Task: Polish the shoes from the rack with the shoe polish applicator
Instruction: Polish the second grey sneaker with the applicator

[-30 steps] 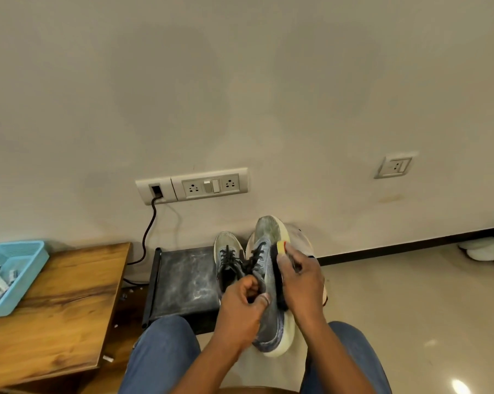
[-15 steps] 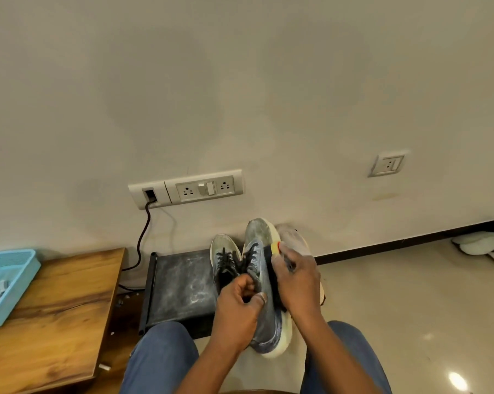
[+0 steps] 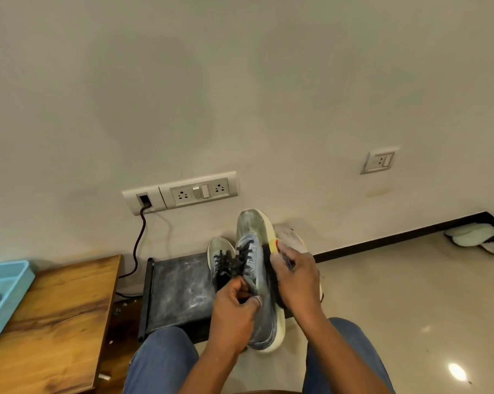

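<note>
A grey-blue sneaker (image 3: 258, 280) with black laces and a cream sole is held up in front of me, toe pointing away. My left hand (image 3: 231, 311) grips it at the collar, fingers curled into the opening. My right hand (image 3: 295, 280) holds the shoe polish applicator (image 3: 273, 245), yellow at its far end with dark bristles, pressed against the sneaker's right side. The matching second sneaker (image 3: 221, 258) stands on the dark shoe rack (image 3: 177, 291) just left of the held one.
A wooden table (image 3: 55, 317) on the left carries a light blue tray (image 3: 4, 294). A black cable (image 3: 139, 243) runs from the wall socket panel (image 3: 180, 191) down behind the rack. Pale slippers (image 3: 473, 234) lie by the far right wall. My knees are at the bottom.
The applicator and my right hand have slid slightly along the sneaker's side. The view has drifted a little right; my left hand keeps its grip.
</note>
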